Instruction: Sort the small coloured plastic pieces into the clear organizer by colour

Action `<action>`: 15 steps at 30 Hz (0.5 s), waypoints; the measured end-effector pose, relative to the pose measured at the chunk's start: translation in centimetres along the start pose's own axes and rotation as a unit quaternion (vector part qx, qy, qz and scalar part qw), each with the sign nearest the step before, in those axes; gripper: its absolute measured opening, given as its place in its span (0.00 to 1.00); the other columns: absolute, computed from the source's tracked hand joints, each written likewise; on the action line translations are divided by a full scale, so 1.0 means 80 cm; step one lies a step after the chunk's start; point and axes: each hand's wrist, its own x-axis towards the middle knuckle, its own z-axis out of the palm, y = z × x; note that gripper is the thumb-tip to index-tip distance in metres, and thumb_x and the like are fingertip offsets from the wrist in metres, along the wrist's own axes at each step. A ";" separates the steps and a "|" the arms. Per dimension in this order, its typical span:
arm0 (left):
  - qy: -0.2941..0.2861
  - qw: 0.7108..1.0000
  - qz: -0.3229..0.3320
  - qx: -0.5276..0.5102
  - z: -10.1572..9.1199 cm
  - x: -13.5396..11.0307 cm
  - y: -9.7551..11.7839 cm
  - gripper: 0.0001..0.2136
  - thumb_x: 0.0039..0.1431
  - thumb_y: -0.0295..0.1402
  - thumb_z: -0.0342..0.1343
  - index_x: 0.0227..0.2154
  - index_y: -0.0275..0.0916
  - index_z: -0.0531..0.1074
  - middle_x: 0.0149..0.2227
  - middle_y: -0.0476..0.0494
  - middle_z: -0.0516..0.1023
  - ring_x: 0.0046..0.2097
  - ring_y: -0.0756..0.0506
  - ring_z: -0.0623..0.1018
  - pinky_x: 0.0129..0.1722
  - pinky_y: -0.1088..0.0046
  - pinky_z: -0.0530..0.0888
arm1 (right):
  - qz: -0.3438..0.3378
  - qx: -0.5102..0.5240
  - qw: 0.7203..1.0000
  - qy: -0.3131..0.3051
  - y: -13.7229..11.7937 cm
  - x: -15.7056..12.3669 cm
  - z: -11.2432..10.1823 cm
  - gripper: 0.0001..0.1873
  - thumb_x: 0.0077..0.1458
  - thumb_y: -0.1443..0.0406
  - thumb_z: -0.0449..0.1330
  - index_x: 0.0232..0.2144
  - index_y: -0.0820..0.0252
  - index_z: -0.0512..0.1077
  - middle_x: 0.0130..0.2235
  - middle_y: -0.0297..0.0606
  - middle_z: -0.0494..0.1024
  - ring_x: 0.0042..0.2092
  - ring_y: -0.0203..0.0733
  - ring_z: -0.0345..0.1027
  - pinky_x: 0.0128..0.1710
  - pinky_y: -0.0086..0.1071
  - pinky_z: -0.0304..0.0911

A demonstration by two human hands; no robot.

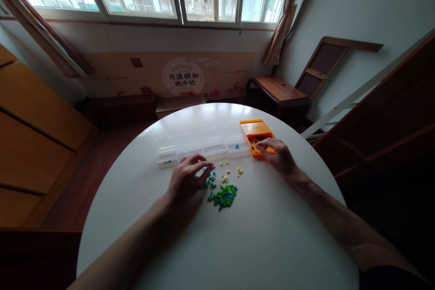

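Note:
A heap of small green pieces lies on the round white table, with blue pieces and a few yellow ones scattered beside it. My left hand rests on the table just left of the blue pieces, its fingers curled toward them; whether it holds one is hidden. My right hand lies over the near edge of an orange tray, with its fingers stretched onto the tray. A clear compartment box lies between the hands and the far rim.
A dark wooden side table and a leaning wooden frame stand at the back right. A printed cardboard panel lines the wall under the window. Wooden furniture stands on the left and a dark wooden structure on the right.

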 end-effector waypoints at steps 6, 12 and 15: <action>0.017 0.999 -0.021 0.032 0.000 0.003 0.002 0.08 0.74 0.37 0.62 0.43 0.45 0.86 0.43 0.43 0.84 0.42 0.43 0.83 0.45 0.64 0.76 | 0.022 0.011 1.000 0.012 0.008 -0.004 -0.001 0.10 0.73 0.59 0.62 0.43 0.53 0.84 0.46 0.41 0.88 0.49 0.53 0.82 0.55 0.49 0.71; 0.022 0.996 0.028 0.079 -0.001 0.005 0.008 0.07 0.74 0.34 0.61 0.42 0.43 0.84 0.42 0.44 0.85 0.41 0.43 0.83 0.46 0.63 0.75 | 0.051 0.039 0.998 0.030 0.007 -0.003 -0.004 0.12 0.74 0.59 0.60 0.42 0.54 0.82 0.43 0.41 0.87 0.46 0.52 0.81 0.54 0.49 0.71; 0.015 0.995 0.034 0.090 -0.002 0.003 0.011 0.06 0.73 0.33 0.61 0.41 0.43 0.84 0.42 0.44 0.85 0.40 0.44 0.83 0.46 0.63 0.75 | 0.048 0.046 0.997 0.030 0.002 -0.003 -0.003 0.12 0.74 0.59 0.59 0.42 0.54 0.81 0.43 0.42 0.87 0.47 0.52 0.80 0.54 0.49 0.71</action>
